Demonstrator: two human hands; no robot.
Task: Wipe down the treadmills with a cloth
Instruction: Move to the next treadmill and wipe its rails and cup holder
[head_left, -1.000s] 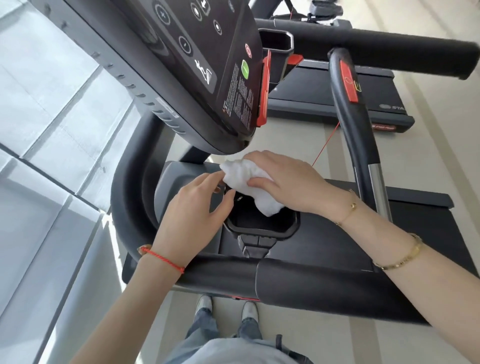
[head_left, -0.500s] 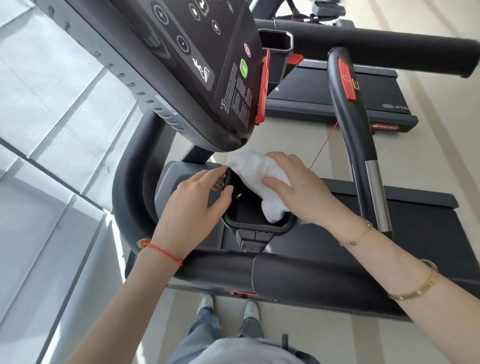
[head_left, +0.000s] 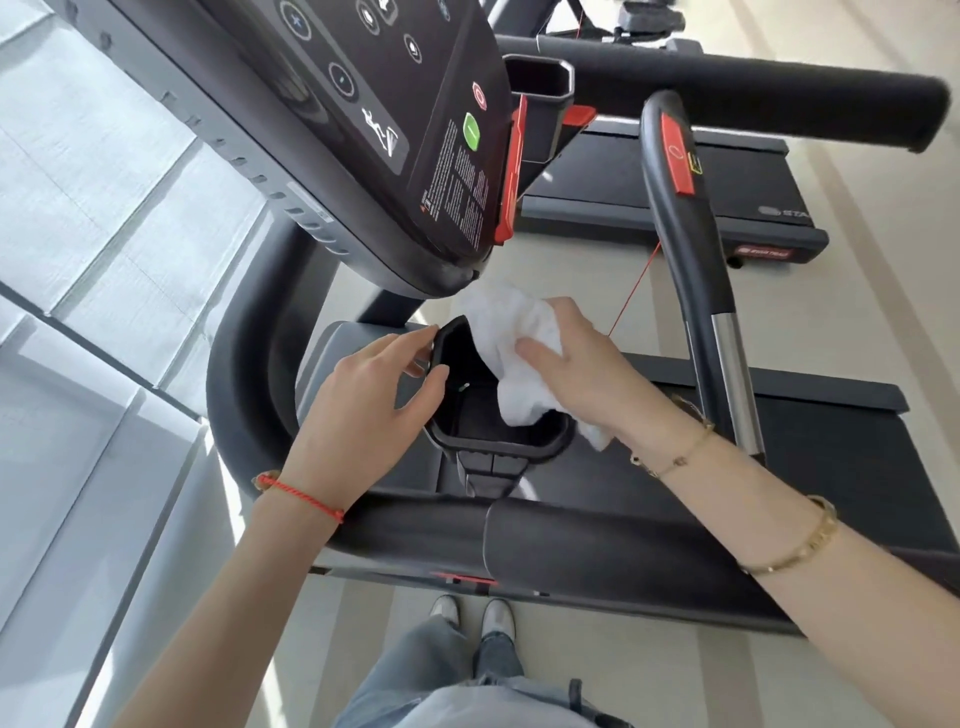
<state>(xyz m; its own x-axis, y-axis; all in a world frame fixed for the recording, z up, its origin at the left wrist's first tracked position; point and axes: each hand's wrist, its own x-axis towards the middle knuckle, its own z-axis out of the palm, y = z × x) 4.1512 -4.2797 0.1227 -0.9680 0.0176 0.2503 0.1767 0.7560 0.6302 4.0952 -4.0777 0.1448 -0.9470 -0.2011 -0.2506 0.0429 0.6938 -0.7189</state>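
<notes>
White cloth (head_left: 511, 345) sits bunched over the right rim of the black cup holder (head_left: 498, 447), hanging partly inside it. Console (head_left: 395, 130) looms just above the cloth's top edge; the foam handlebar (head_left: 571, 535) crosses below. Right hand (head_left: 576, 358) grips the cloth, thumb pressed on top. Left hand (head_left: 363, 410) pinches the holder's left rim, fingers curled, wrist angled in from below. 2 shoes (head_left: 472, 616) show on the floor.
</notes>
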